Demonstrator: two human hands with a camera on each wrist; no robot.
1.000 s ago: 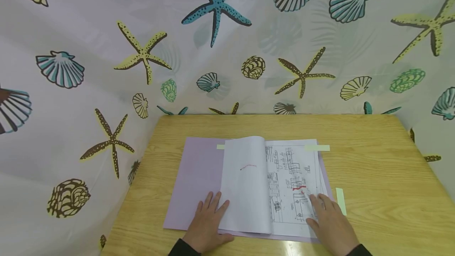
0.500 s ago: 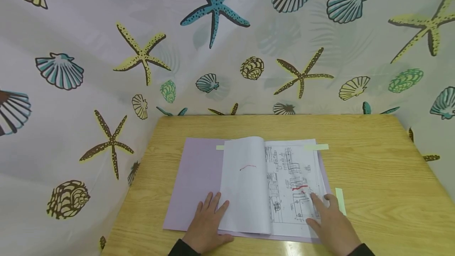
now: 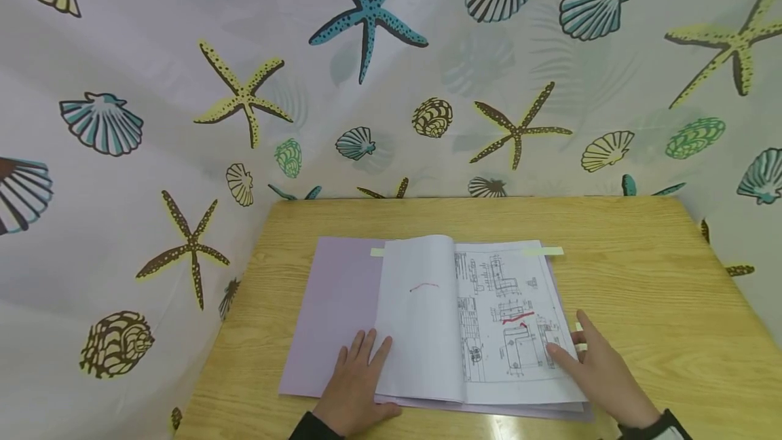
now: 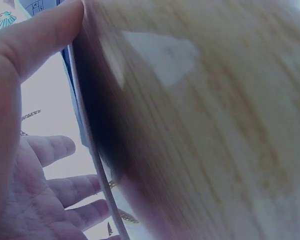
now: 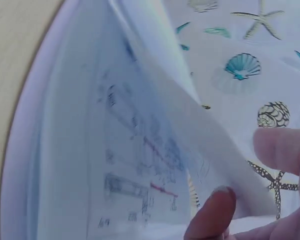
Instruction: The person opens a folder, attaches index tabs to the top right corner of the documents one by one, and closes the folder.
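Observation:
A lilac folder (image 3: 342,290) lies open on the wooden table, holding white sheets. My left hand (image 3: 357,379) rests spread over the folder and the edge of the turned blank page (image 3: 421,331). On the right is a page with technical drawings (image 3: 510,358) and red pen marks. At its right edge my right hand (image 3: 605,365) pinches the page, thumb on top and fingers behind. In the right wrist view the lifted sheet (image 5: 210,135) runs between thumb and fingers. The left wrist view shows the left thumb (image 4: 45,37) beside the folder's edge (image 4: 97,160).
Pale tape strips sit at the page's top right (image 3: 544,250), at the blank page's upper left (image 3: 377,252) and partly behind my right hand. Wooden tabletop (image 3: 660,277) surrounds the folder. A white shell-and-starfish curtain (image 3: 391,134) hangs behind and at the sides.
My right hand has moved right from lying on the drawing page to its edge and taken hold of it. The page's right side has lifted. My left hand stays put.

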